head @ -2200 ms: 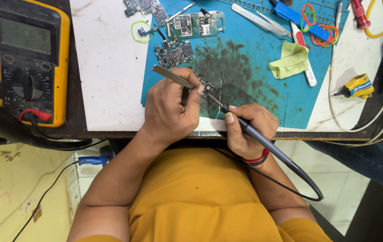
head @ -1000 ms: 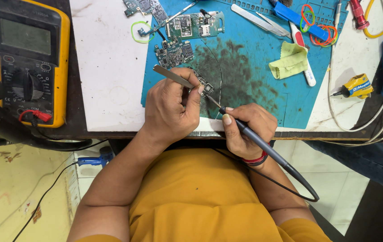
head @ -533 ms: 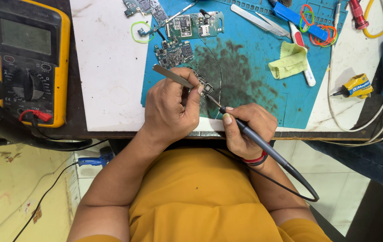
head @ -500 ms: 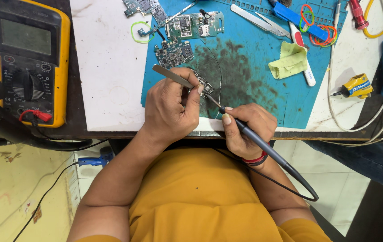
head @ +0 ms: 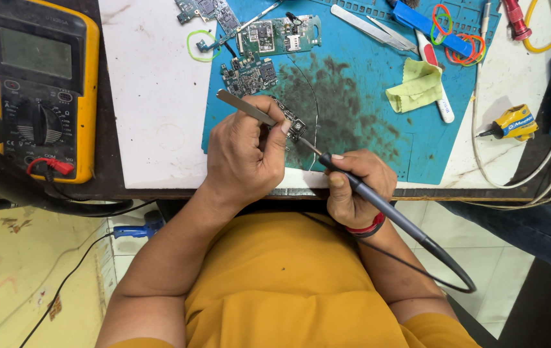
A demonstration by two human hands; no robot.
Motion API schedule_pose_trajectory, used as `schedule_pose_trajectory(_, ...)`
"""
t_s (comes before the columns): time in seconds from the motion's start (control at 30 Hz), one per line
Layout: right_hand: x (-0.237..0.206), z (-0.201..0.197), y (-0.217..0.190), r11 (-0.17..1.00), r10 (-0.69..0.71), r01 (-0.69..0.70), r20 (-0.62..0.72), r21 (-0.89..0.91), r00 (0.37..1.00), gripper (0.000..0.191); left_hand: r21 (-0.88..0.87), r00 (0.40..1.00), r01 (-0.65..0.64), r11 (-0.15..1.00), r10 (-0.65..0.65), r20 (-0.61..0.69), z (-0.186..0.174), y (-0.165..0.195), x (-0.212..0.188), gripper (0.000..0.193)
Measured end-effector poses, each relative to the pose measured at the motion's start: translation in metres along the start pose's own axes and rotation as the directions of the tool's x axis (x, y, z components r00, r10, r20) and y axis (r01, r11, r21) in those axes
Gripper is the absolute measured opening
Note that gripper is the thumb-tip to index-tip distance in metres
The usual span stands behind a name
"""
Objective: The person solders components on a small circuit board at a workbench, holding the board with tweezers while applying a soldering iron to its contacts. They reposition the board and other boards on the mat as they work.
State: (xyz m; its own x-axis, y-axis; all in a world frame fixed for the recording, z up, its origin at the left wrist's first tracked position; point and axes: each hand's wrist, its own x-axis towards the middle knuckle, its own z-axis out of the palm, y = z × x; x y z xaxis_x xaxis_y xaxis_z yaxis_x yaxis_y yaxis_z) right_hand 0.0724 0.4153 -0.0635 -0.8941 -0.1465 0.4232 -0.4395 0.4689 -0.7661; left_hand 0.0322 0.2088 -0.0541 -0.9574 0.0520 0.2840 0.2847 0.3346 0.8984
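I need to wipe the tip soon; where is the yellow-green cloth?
In the head view the yellow-green cloth lies crumpled on the blue mat, up and right of the right hand, beside a white pen-like tool.

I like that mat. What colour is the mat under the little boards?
Blue, with dark sooty stains: the mat, seen from the head view.

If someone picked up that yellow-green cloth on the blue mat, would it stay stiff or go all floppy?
Probably floppy: the yellow-green cloth lies crumpled in soft folds on the blue mat. It looks thin, so likely light. It seems unlikely to roll or slide, since it sits flat and rumpled.
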Motion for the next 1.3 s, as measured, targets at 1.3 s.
schedule_pose_trajectory(1.3, 0.0098, 0.0000, -0.0087, 0.997, -0.043, 0.047, 0.062, -0.061, 0.997, 0.009, 0.006, 1.000, -0.017, 1.000, 0.017, -0.003, 0.0000, 0.0002, -0.0006, 0.022)
